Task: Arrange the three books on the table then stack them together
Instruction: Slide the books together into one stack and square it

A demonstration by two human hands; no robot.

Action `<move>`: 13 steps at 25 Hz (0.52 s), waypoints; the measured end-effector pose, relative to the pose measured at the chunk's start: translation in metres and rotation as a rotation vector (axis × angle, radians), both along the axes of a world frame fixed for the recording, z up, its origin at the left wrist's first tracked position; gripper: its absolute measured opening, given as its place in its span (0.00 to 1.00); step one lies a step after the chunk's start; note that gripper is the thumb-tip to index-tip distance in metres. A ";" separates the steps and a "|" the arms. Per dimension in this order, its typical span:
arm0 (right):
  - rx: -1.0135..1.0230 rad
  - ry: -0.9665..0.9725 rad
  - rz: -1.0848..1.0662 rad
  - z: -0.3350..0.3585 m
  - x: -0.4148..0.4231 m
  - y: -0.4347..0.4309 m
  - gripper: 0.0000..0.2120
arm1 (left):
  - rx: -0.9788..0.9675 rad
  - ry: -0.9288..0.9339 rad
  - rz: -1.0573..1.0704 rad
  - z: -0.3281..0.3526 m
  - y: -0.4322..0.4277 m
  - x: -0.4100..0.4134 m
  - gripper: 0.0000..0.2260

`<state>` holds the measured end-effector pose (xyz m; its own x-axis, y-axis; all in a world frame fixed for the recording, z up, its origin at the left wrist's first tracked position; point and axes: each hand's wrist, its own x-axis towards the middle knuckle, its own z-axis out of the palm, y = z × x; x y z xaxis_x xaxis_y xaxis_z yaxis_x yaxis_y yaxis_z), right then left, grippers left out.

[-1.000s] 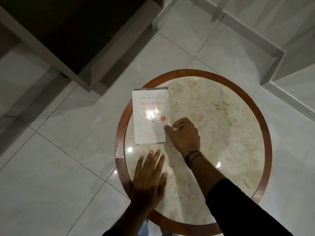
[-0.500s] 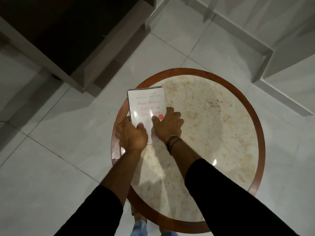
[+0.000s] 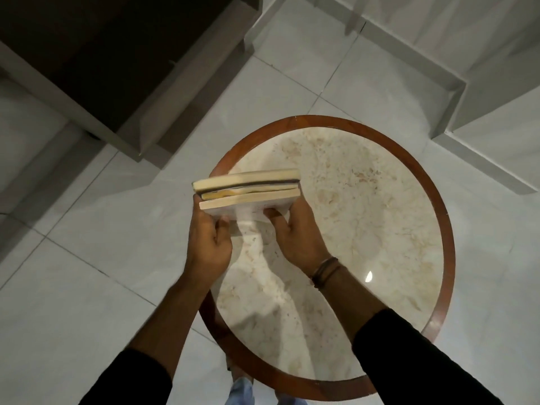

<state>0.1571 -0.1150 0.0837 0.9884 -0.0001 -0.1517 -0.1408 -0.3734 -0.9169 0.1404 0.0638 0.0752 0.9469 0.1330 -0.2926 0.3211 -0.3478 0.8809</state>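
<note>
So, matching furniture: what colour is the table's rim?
Reddish-brown wood rim around a cream marbled top, seen in the head view.

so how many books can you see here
3, all in one stack lifted and tilted, page edges facing the camera: one at the far side, one sandwiched in the middle, one nearest. The left hand and right hand grip that nearest one.

The books (image 3: 248, 190) show only blurred page edges; their covers are hidden.
</note>
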 end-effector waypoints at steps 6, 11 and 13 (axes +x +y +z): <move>-0.056 0.033 -0.030 -0.010 -0.003 0.002 0.18 | 0.042 -0.022 -0.012 -0.004 -0.003 0.002 0.20; -0.036 0.132 0.002 0.001 -0.006 -0.006 0.22 | 0.164 0.015 -0.050 -0.002 -0.009 0.000 0.26; 0.016 0.175 -0.022 0.009 -0.013 -0.029 0.22 | 0.211 0.010 -0.088 0.008 -0.023 -0.002 0.27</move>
